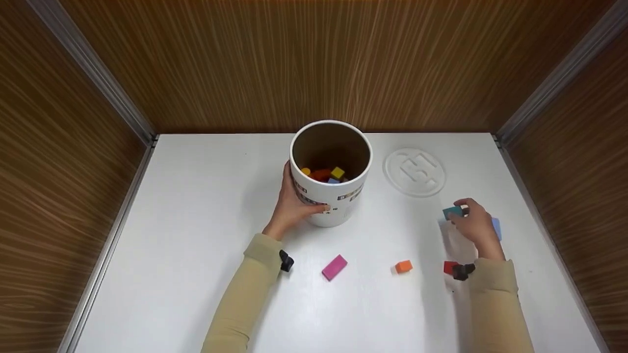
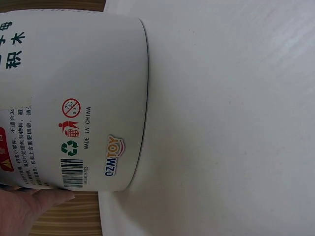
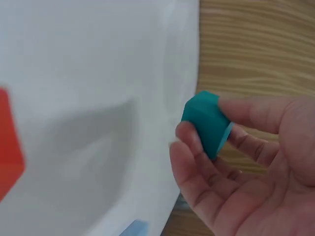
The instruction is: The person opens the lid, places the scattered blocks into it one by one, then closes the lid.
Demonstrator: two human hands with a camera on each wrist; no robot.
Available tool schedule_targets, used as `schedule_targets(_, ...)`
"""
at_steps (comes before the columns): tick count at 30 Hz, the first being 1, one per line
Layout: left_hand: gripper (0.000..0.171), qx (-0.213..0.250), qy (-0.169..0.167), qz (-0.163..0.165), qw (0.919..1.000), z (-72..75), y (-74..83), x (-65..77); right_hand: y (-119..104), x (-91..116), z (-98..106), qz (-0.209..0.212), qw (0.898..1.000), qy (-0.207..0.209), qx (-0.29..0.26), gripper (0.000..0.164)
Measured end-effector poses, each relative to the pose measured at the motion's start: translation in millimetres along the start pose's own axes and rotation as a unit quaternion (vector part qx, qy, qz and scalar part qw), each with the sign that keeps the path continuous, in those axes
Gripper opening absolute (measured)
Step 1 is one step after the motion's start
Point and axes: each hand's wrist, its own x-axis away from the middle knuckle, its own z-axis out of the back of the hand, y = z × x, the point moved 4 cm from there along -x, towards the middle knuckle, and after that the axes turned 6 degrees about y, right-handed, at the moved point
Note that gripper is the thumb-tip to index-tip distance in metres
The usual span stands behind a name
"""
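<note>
A tall white tub (image 1: 338,208) with printed labels stands upright at the back middle, its mouth up, several coloured blocks (image 1: 321,174) inside. My left hand (image 1: 290,208) grips its left side, thumb across the front. In the left wrist view the tub's printed wall (image 2: 98,88) fills the left, with part of the hand (image 2: 29,209) at the lower corner. Over at the right, my right hand (image 1: 475,223) pinches a teal block (image 1: 452,212) between thumb and fingers. The right wrist view shows this teal block (image 3: 206,120) held above the table.
On the white table lie a pink block (image 1: 334,267), an orange block (image 1: 404,266) and a red block (image 1: 449,267), partly behind the right wrist's camera. A light blue block (image 1: 496,228) is half hidden by the right hand. A clear round lid (image 1: 414,172) lies right of the tub.
</note>
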Motion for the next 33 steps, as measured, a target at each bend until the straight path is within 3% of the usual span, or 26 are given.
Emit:
schedule_targets(6,0.136,0.002,-0.002,-0.007,1.0,-0.7,-1.2,0.1,-35.4,9.3,3.2,0.06,0.997,0.024,-0.043,0.044)
schedule_targets(14,0.138,0.004,-0.001,-0.015,0.9999,-0.6,0.1,-0.6,-95.4,21.0,0.6,0.148,0.985,0.035,-0.08,0.041)
schedule_targets(24,0.135,-0.005,0.001,0.006,1.0,2.2,-1.1,0.0,-178.6,38.1,-8.5,0.246,0.96,0.035,-0.131,0.04)
schedule_targets(33,0.138,0.004,0.001,-0.008,1.0,1.6,-1.5,-0.6,-215.1,34.2,-27.8,0.318,0.935,0.066,-0.144,0.039)
